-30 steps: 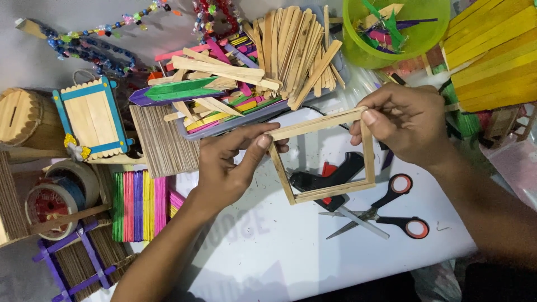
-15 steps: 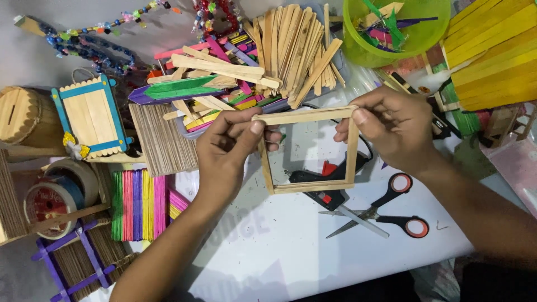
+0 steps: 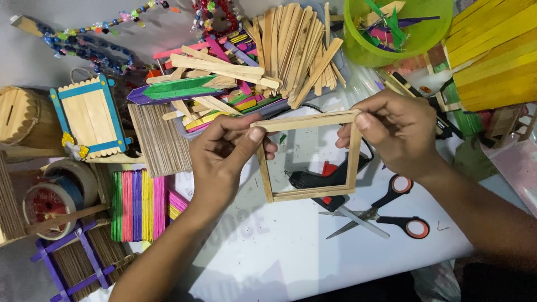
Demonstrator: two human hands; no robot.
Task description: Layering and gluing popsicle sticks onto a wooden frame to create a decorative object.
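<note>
Holding a square frame of four plain wooden craft sticks (image 3: 309, 157) over the middle of the white counter (image 3: 291, 251), both hands pinch its top bar. The left hand (image 3: 224, 159) comes up from the near edge, thumb pressed on the top left corner, fingers (image 3: 234, 124) curled behind the stick. The right hand (image 3: 394, 131) reaches in from the right edge, thumb on the top right corner, fingers closed narrowly round the bar. Through the frame shows one black glue gun with a red trigger (image 3: 324, 176), lying flat on the counter. Just right of it lies one pair of scissors with black and red handles (image 3: 386, 215), blades open. Toward the far edge, a loose heap of bare and painted flat sticks (image 3: 268, 61) fans out, smooth and round-ended. At the far right corner stands one lime-green plastic bowl (image 3: 430, 28). Near the left edge lies a ribbed mat of rainbow-coloured sticks (image 3: 139, 204), and beyond it one small blue-trimmed wooden panel (image 3: 89, 114).
</note>
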